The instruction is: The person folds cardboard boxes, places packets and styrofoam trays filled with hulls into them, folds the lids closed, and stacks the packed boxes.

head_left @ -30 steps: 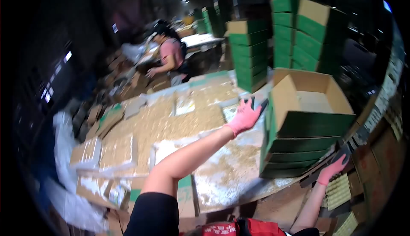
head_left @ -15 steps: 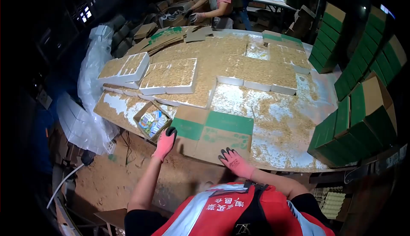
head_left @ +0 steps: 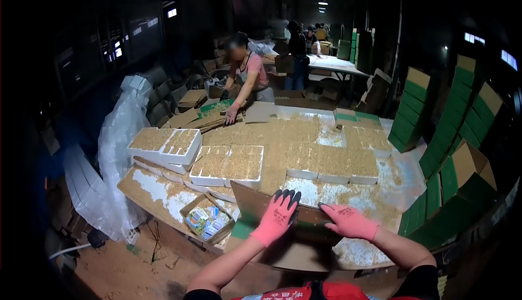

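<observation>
A brown and green cardboard box (head_left: 296, 254) stands partly unfolded at the near table edge, its panels raised and its inside dark. My left hand (head_left: 276, 218), in a pink glove with dark fingertips, grips the box's upper edge, fingers over the cardboard. On the box's right side, my right hand (head_left: 350, 221) in a matching glove holds the edge, with its fingers pointing left. Left of the box lies a small open carton (head_left: 190, 211) with colourful packets (head_left: 209, 221) inside.
White trays (head_left: 228, 164) filled with tan grainy material cover much of the table (head_left: 147, 188). Tall green carton stacks (head_left: 410, 110) line the right side. Clear plastic wrap (head_left: 122, 142) hangs at the left. A co-worker (head_left: 253, 74) reaches toward flattened cardboard (head_left: 187, 118) across the table.
The flat cardboard has been lifted and partly opened into a box. Both my hands have moved from beside and on top of it to its raised edges. My view has tilted up.
</observation>
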Motion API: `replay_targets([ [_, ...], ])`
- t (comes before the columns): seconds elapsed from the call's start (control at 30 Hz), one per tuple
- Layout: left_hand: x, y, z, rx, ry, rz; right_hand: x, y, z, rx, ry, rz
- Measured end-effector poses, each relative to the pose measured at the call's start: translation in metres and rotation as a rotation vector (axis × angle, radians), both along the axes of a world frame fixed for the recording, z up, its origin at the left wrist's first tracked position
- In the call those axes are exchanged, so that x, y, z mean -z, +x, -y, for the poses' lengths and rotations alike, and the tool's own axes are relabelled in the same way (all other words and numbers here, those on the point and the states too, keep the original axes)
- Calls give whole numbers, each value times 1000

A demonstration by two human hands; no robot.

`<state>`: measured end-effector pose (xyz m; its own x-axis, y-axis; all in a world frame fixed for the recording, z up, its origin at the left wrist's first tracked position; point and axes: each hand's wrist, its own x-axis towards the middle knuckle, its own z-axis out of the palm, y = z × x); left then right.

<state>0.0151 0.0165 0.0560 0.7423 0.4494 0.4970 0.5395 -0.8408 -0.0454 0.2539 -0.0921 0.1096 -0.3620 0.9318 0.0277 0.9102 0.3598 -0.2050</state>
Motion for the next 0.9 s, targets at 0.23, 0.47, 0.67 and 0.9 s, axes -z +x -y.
replay_targets([
  [0.23, -8, -8, 40, 15, -194, -149, 14, 32, -72, 24, -89, -265],
  [0.47, -17, -46, 55, 257, -111, -233, 19, 45, -159, -125, 99, 85],
  [0.67, -71, -74, 88, -312, -855, -122, 27, 37, -135, -330, 136, 231],
  [0.9, 43, 9, 11, -213, -224, -91, 16, 12, -89, -317, -31, 259],
])
